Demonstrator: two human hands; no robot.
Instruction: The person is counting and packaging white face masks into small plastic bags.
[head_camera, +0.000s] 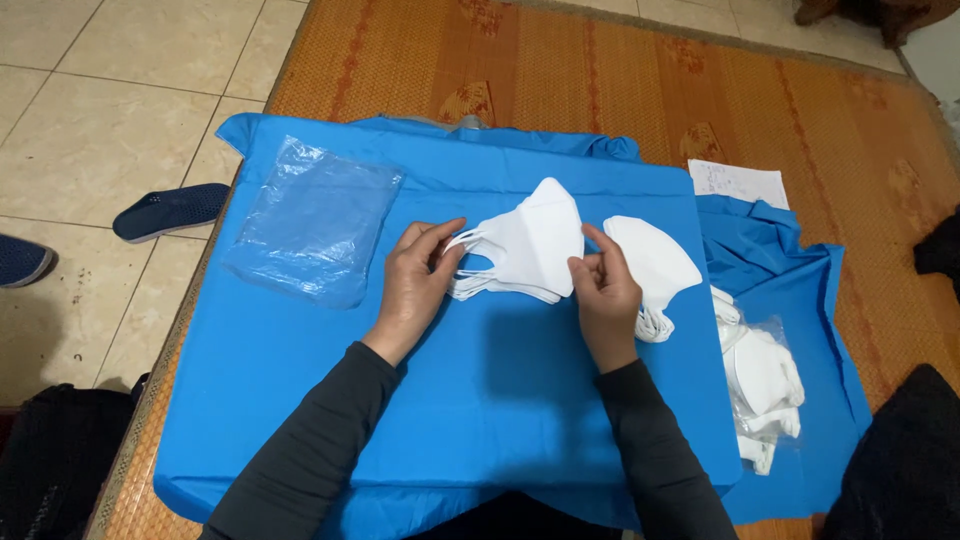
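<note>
Both hands are on a stack of folded white face masks (525, 250) at the middle of the blue cloth (500, 400). The left hand (418, 280) pinches the ear loops; the right hand (603, 290) pinches the stack's right edge. Another white mask (655, 262) lies just right, and an empty clear plastic bag (312, 220) sits far left.

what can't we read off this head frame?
- Stack of white masks: count hidden, layers overlap, right hand covers an edge.
- Paper slip: print too small.
- Bagged masks: number blurred by plastic.
- Left hand: fingertips tucked among ear loops, grip unclear.
</note>
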